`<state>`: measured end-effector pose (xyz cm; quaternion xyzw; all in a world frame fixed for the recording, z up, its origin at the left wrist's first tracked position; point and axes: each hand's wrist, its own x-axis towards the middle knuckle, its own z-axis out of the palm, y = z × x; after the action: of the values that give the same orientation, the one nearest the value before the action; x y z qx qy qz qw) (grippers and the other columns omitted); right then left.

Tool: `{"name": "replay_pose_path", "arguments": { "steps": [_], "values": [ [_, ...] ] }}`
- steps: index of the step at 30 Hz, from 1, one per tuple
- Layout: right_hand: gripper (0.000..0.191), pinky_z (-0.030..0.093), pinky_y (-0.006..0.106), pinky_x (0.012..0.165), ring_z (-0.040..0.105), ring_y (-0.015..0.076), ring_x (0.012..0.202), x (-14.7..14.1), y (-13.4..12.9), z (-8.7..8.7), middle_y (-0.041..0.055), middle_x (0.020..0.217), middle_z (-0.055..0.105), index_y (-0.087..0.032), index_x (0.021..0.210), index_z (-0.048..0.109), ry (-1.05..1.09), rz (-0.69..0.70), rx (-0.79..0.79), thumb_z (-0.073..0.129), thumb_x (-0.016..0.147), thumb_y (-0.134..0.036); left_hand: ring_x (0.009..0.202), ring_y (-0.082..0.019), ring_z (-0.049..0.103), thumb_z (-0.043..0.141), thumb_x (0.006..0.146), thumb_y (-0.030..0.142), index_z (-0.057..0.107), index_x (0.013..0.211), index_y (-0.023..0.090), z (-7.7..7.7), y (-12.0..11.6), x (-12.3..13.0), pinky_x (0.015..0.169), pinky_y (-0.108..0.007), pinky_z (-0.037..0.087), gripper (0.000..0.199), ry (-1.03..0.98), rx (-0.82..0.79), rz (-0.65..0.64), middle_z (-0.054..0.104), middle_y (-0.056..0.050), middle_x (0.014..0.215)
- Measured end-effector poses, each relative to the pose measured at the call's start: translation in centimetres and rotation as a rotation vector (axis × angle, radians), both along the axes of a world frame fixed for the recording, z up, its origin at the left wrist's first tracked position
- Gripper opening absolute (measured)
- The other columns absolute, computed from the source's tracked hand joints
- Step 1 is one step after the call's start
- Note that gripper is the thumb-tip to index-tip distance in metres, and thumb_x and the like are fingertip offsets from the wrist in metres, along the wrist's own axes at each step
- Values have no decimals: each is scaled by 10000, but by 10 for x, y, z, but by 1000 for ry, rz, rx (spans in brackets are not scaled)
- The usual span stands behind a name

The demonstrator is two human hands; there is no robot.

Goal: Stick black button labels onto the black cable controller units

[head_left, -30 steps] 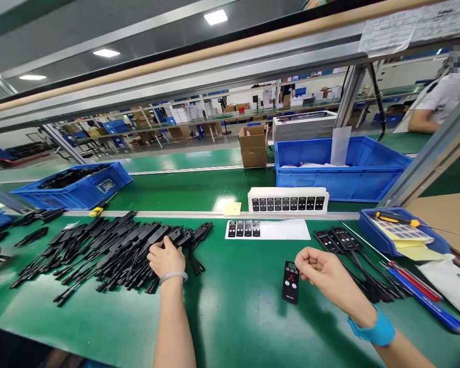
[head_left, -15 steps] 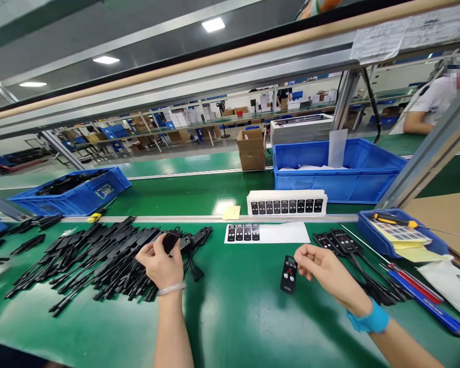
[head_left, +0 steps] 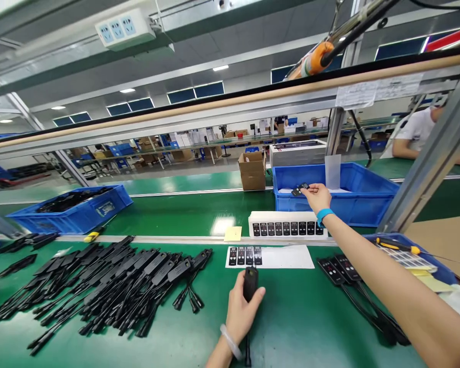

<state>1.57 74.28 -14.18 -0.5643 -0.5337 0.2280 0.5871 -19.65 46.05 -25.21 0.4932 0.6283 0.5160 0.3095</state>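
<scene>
My left hand point(head_left: 240, 312) grips a black cabled device point(head_left: 250, 284) above the green bench, just below a white label sheet point(head_left: 287, 257) bearing several black labels. Farther forward, my right hand point(head_left: 317, 197) pinches a black label point(head_left: 299, 189) at the front rim of a large blue bin point(head_left: 362, 202). A white stack of label sheets point(head_left: 255, 216) stands upright below that bin. A pile of black cabled devices point(head_left: 138, 276) spreads over the left of the bench. A few labelled devices point(head_left: 331, 272) lie under my right forearm.
A blue bin point(head_left: 76, 212) of black parts stands at the left. A cardboard box point(head_left: 252, 171), a yellow note point(head_left: 233, 233) and an orange-handled screwdriver point(head_left: 397, 246) are also in view. A metal post point(head_left: 425, 153) rises at the right, with a seated person point(head_left: 416, 133) behind it.
My left hand has moved right from the pile with a device. My right hand has gone forward to the blue bin with the label. The view has tilted up.
</scene>
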Motion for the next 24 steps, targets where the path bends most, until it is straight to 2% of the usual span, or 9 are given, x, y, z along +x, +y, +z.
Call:
{"name": "replay_pose_path", "arguments": {
  "steps": [2,5,7,10,12,14,16,19,24],
  "values": [
    [309,450,364,804,587,195,743,-4,10,-1,59,783,610,-172,822,491,-78,-23,8,689,626,-308,728,-187,565,628,743,439,550,1069,199,-7,1,2,685,-304,460,413,149,-6,-35,635,-14,806],
    [302,391,436,870,577,239,817,-10,16,-7,69,811,607,-167,842,505,-204,-45,15,686,637,-293,716,-185,552,608,769,425,544,1086,202,-13,2,4,666,-304,447,393,153,-42,-67,626,-15,802],
    [322,337,487,906,543,293,953,-14,15,-8,116,917,601,-149,927,517,-274,-74,24,656,671,-286,587,-143,511,618,767,444,526,1095,208,-15,4,6,550,-267,423,414,-2,-53,-61,581,19,714],
    [581,270,553,926,401,389,1163,-18,8,-3,260,1199,467,-78,1197,419,-339,-132,41,641,693,-262,397,-72,353,664,743,473,525,997,195,-12,8,5,388,-209,305,402,-381,-41,11,423,97,539],
    [642,257,545,940,349,400,1213,-24,0,0,291,1290,385,-67,1285,362,-387,-93,63,614,720,-238,421,-59,397,726,707,435,543,885,178,-9,11,0,409,-188,342,363,-585,22,98,441,93,530],
    [441,315,460,925,450,339,1135,-35,-14,-4,219,1199,509,-108,1192,497,-454,68,81,552,772,-230,585,-73,546,769,681,375,572,857,164,-5,15,-9,546,-176,450,338,-700,76,171,585,32,668],
    [199,399,350,815,578,252,901,-53,-34,-20,109,920,645,-161,927,639,-521,299,69,506,805,-246,818,-110,624,774,685,329,601,914,159,-4,20,-18,729,-198,502,333,-778,75,196,658,-38,916],
    [165,421,281,626,587,189,618,-82,-70,-60,31,632,646,-195,648,647,-567,575,3,560,760,-280,1029,-198,617,755,707,276,630,964,147,-5,24,-27,902,-299,502,314,-926,45,181,619,-108,1155],
    [155,427,307,611,582,209,605,-107,-116,-115,38,602,620,-200,616,608,-459,642,-45,580,726,-306,1138,-267,569,731,731,229,664,965,150,-7,25,-29,974,-386,472,256,-1053,15,132,579,-119,1252]
  ]
}}
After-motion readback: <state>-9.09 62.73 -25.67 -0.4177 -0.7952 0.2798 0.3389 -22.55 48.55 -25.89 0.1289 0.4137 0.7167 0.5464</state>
